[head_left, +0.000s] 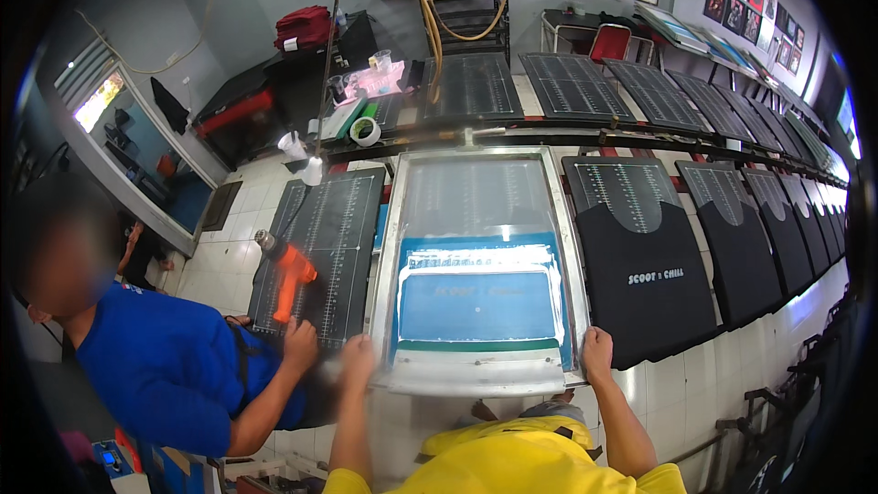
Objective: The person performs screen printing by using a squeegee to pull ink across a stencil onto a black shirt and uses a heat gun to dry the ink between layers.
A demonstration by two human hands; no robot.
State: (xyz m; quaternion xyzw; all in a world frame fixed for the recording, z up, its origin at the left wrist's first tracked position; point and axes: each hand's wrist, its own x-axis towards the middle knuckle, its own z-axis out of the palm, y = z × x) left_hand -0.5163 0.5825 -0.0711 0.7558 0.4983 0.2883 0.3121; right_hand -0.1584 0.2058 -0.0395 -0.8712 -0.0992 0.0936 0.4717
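Left hand [358, 359] and right hand [598, 353] both look clamped on the near corners of the framed printing screen [477, 313], which sits right between them, long axis running straight ahead, so neither's really closer.

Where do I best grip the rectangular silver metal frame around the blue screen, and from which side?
Probably by both side rails of the silver metal frame, near the lower corners, from the near side: the narrow rails border the broad blue screen, those corners lie closest, and the left hand and right hand are there.
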